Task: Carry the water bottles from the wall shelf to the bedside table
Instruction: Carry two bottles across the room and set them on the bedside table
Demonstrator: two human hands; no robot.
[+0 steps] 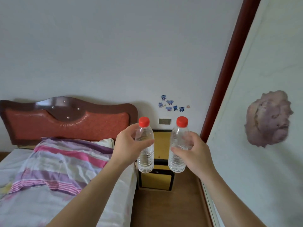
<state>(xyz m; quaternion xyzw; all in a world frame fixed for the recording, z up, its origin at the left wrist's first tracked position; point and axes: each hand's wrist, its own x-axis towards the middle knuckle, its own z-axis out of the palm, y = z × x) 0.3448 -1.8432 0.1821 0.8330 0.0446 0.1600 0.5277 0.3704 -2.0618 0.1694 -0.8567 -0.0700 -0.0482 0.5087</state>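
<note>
A bed [49,169] with a striped quilt and a red padded headboard [65,122] is seen to the left of the yellow bedside table [161,145], which stands against the wall [114,54], its top bare where it shows between the bottles. Two clear water bottles with red caps are held upright in the air in front of the bedside table, a little apart from each other and not yet set down. The left bottle [146,154] is gripped around its upper body by the left hand [129,148], thumb in front and fingers wrapped behind; the right bottle [177,153] is clasped likewise by the right hand [195,154], fingers curled around its middle. The carrying step is judged to be nearly done, with the placing still to come. The next move is thought to call for both bottles to be lowered forward onto the bedside table's top, kept upright and apart, before the fingers are opened. A wall socket [164,121] and small blue stickers [171,104] are seen just above the bedside table
</note>
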